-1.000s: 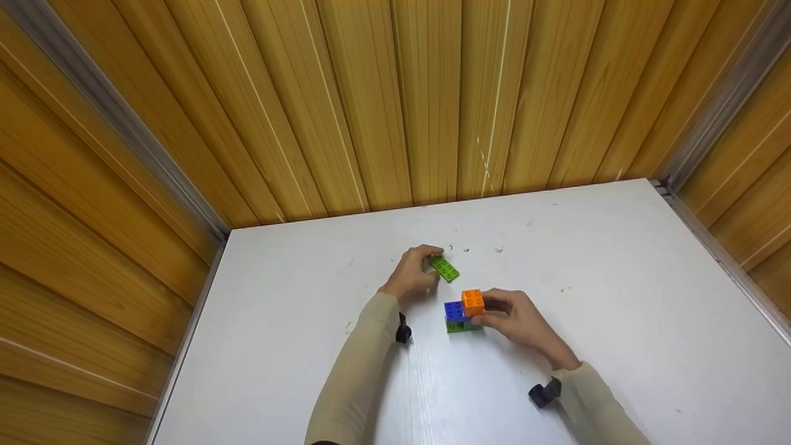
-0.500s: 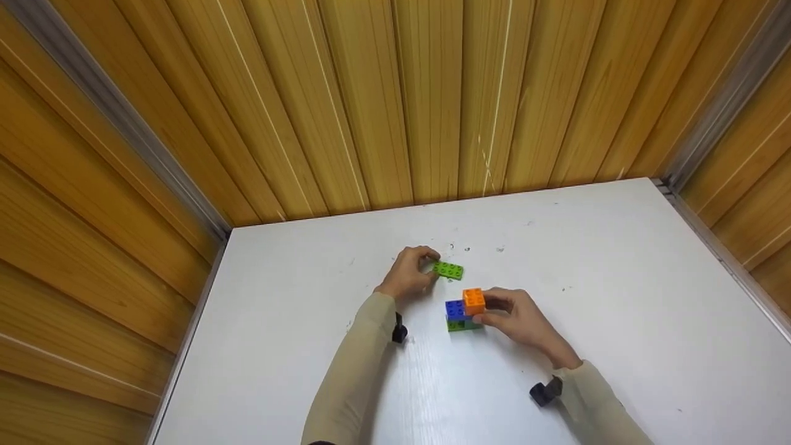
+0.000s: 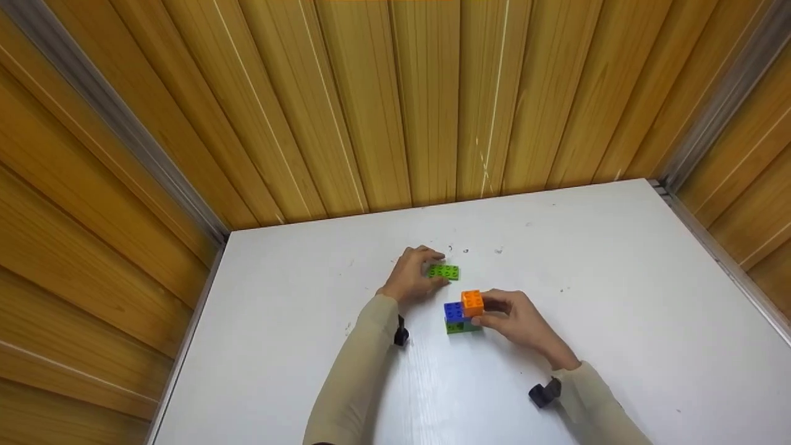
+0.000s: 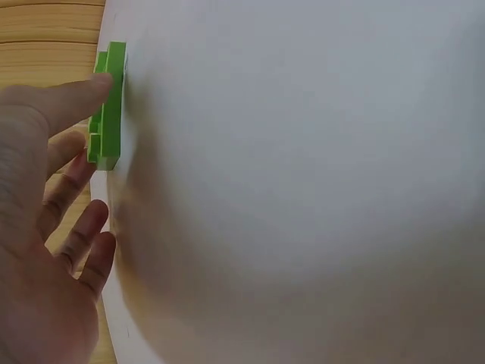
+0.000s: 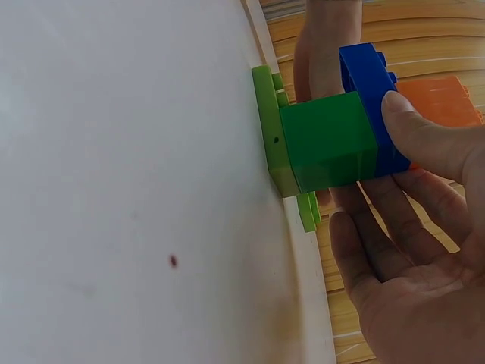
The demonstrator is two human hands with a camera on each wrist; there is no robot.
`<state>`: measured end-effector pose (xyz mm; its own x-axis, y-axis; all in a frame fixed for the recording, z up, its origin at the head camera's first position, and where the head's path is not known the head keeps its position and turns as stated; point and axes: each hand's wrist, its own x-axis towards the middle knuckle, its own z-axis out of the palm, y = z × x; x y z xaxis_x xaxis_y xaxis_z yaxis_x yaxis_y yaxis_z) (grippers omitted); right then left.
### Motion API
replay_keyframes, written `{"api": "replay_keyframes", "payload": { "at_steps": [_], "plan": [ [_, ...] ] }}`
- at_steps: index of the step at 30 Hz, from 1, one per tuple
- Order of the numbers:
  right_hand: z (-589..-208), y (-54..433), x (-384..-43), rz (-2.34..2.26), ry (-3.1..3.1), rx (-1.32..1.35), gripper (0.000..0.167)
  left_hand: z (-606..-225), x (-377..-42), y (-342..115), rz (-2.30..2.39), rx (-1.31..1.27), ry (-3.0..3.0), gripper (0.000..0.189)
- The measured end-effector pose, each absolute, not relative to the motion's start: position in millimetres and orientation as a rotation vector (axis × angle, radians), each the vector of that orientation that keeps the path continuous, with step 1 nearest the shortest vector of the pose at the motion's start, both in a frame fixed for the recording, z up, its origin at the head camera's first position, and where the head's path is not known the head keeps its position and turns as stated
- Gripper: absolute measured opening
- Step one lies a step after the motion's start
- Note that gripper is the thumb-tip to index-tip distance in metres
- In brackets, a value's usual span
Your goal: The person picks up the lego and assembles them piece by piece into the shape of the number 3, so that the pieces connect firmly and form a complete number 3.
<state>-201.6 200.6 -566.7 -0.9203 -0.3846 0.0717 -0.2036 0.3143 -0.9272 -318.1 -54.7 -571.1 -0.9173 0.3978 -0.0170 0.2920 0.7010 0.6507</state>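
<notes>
On the white table, a flat light green toy brick [image 3: 446, 272] lies studs up between the thumb and fingers of my left hand [image 3: 414, 273]. The thumb lies along its near side, also seen on the brick [image 4: 112, 106] in the left wrist view. Closer to me, my right hand [image 3: 518, 316] grips a stack of toy bricks from the right. An orange brick [image 3: 473, 303] tops a blue brick [image 3: 453, 311]; below are a dark green block [image 5: 330, 142] and a light green base brick [image 5: 271, 129]. The right thumb presses the blue brick; some fingertips are hidden.
The white table [image 3: 296, 346] carries small dark marks. Wood-patterned walls [image 3: 408, 105] with grey metal posts enclose its back and sides. A black wrist camera [image 3: 544, 394] sits on the right sleeve, and another camera [image 3: 401, 334] on the left.
The flat green brick has turned from a slant to lie nearly sideways, with my left thumb now along its near side. The right hand and the stack stay in place.
</notes>
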Motion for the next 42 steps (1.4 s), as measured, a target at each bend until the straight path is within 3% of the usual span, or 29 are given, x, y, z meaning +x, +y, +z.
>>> {"api": "replay_keyframes", "payload": {
  "at_steps": [9, 23, 42],
  "plan": [
    [-567.5, 200.1, -200.0, -1.671, 2.4, -0.541, 0.043, -577.8, -321.1, -47.3, 0.885, 0.596, 2.782, 0.041],
    [-566.7, 200.0, -199.9, -1.674, 2.4, -0.536, 0.043, -567.0, -321.3, -54.2, 1.113, 0.54, 2.653, 0.039],
    [-566.1, 199.5, -200.5, -1.662, 2.413, -0.509, 0.045, -538.7, -314.5, -67.0, 1.02, 0.763, 2.701, 0.038]
  ]
}}
